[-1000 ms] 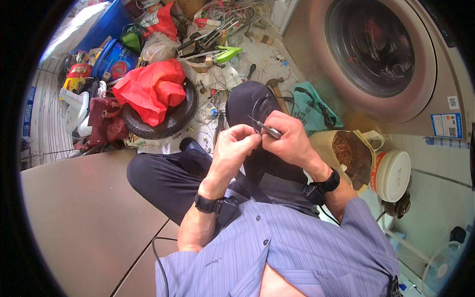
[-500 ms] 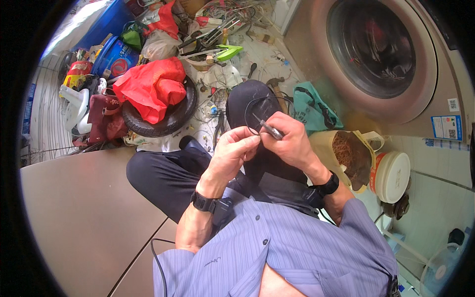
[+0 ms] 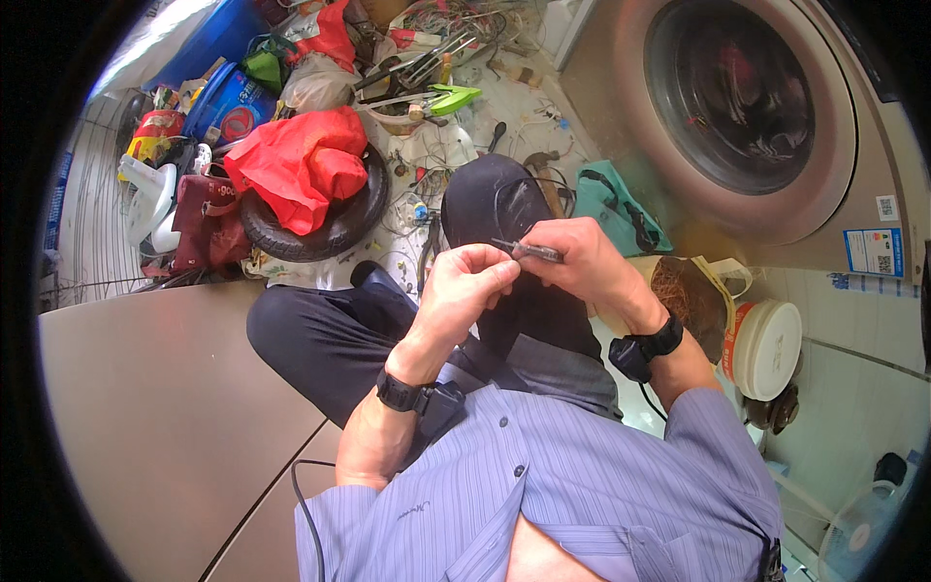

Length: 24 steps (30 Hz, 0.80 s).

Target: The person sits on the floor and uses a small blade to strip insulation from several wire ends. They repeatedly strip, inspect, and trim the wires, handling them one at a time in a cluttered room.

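Above my raised knee, my left hand [image 3: 467, 283] is closed, thumb and forefinger pinching a thin dark wire [image 3: 497, 199] that loops over the trouser leg. The pinched end is mostly hidden by the fingers. Beside it, my right hand [image 3: 579, 254] wraps round a small knife-like tool [image 3: 539, 253] with a dark grey handle and a narrow pointed blade. That blade points left, just over my left fingertips, close to the wire. Whether it touches the wire, I cannot tell.
A washing machine [image 3: 737, 126] stands at the right. Near it are a teal bag [image 3: 616, 215], a yellowish bag [image 3: 722, 291] of brown fibres and a white tub [image 3: 771, 349]. Left of my knee lies a black tyre [image 3: 359, 218] under a red bag [image 3: 301, 170]. A hammer [image 3: 543, 165] and wires litter the floor.
My right hand has turned, so the tool lies flatter, its blade now across the top of my left fingertips. The right forearm has swung outward; the left hand has barely moved.
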{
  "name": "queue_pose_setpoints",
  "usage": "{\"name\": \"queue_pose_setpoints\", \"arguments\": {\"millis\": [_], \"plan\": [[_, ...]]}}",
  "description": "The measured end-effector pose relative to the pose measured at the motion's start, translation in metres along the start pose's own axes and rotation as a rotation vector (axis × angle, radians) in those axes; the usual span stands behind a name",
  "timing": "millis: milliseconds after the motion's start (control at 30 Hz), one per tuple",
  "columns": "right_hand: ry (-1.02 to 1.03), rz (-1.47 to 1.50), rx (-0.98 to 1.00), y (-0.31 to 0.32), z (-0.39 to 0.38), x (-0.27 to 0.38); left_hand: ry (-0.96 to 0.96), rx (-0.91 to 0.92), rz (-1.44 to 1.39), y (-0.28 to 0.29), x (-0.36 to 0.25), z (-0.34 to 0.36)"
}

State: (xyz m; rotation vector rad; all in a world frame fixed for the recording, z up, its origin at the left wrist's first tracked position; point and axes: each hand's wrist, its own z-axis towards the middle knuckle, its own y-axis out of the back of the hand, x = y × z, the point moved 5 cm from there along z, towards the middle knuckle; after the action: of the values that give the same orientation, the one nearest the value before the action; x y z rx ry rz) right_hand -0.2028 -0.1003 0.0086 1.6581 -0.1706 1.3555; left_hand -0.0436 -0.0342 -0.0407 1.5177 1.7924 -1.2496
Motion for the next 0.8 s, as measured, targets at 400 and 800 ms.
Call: {"name": "queue_pose_setpoints", "arguments": {"millis": [400, 800], "plan": [[0.003, 0.017, -0.186, -0.01, 0.0, 0.002, -0.013, 0.169, -0.326, 0.001, 0.01, 0.013], [-0.438, 0.555, -0.317, -0.011, -0.015, -0.023, -0.189, 0.337, -0.632, -0.015, 0.006, 0.008]]}}
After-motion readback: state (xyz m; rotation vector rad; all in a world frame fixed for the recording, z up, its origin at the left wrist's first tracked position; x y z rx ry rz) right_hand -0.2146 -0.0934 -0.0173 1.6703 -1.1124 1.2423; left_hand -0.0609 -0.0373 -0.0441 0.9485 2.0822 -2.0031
